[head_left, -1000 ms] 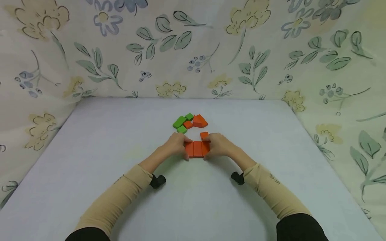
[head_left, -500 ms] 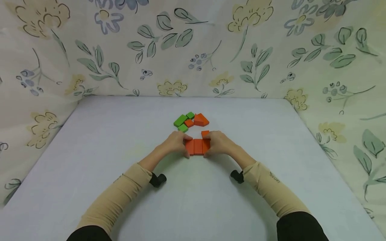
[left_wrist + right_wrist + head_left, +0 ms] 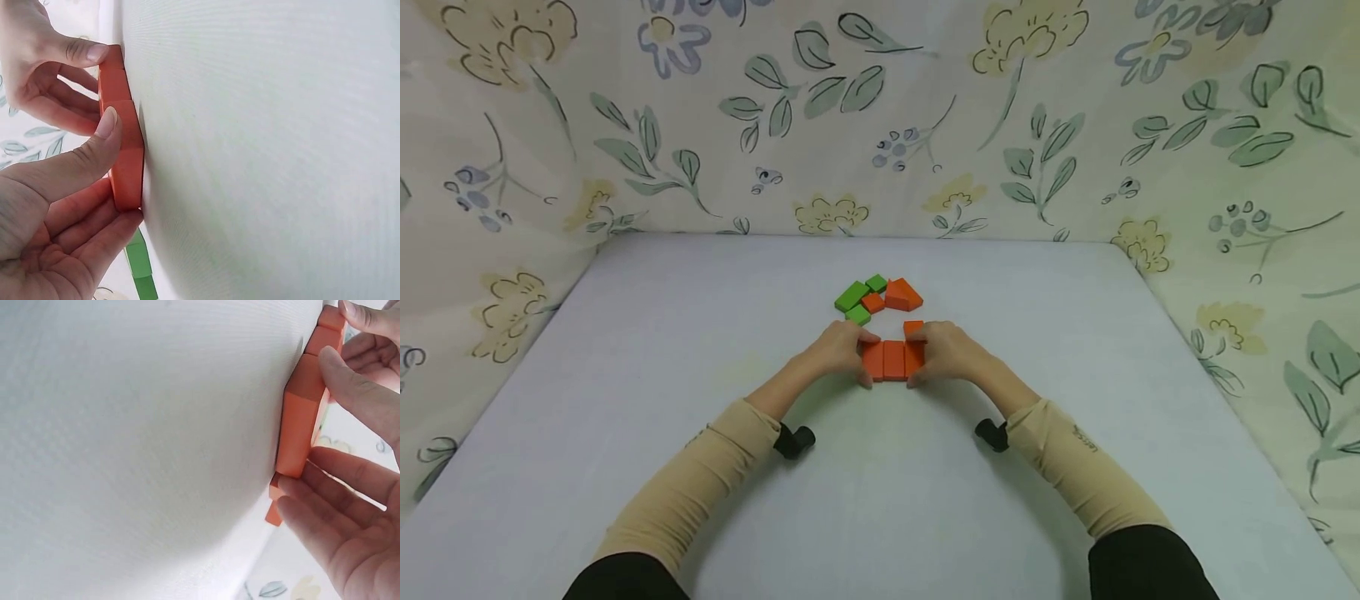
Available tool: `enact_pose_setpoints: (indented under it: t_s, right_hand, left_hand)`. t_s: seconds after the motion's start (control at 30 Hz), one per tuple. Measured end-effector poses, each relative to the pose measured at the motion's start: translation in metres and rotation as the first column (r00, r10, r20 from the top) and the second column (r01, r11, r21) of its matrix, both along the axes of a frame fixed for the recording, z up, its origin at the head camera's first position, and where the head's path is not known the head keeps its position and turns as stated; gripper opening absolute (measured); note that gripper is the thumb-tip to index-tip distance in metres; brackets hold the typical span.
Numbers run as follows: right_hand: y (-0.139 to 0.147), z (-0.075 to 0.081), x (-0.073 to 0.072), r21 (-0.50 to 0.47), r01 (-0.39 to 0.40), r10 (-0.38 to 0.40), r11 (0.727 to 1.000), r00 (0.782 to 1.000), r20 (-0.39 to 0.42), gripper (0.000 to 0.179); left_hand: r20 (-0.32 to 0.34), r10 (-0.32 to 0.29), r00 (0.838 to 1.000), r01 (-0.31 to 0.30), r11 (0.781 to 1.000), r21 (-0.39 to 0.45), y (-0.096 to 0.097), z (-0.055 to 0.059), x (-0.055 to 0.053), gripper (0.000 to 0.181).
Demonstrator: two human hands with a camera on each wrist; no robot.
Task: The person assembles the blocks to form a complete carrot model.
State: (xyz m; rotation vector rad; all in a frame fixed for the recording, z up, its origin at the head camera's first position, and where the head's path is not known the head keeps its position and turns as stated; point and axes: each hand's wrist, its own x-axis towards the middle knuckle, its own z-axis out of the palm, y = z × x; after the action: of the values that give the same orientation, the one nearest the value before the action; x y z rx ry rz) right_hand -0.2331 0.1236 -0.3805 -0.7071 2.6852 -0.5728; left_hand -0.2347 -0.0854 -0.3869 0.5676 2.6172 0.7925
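Blocks (image 3: 852,296), green and orange, beyond gripped orange row (image 3: 893,361).

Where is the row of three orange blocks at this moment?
In the head view, the row lies just below the picture's centre, on the table between the left hand and right hand, with green blocks beyond.

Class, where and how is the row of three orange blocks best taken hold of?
Probably grip the row of blocks by its outer ends, left hand from the left, right hand from the right: the three lie side by side, touching, so squeezing inward should keep them together.
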Motion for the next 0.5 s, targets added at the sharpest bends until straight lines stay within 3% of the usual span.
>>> enact_pose_setpoints:
  t_s: [0.3, 0.5]
  right_hand:
    - [-0.0002, 0.0024, 0.0013, -0.002, -0.015, 0.015, 1.0, 1.0, -0.022, 0.068]
    - [0.0048, 0.005, -0.0006, -0.092, 0.111, -0.116, 0.99, 0.992, -0.051, 0.046]
  left_hand:
    - [0.011, 0.015, 1.0, -0.015, 1.0, -0.011, 0.0004, 0.0006, -0.0011, 0.072]
    - [-0.001, -0.001, 1.0, 0.001, 1.0, -0.017, -0.0008, 0.0001, -0.0014, 0.072]
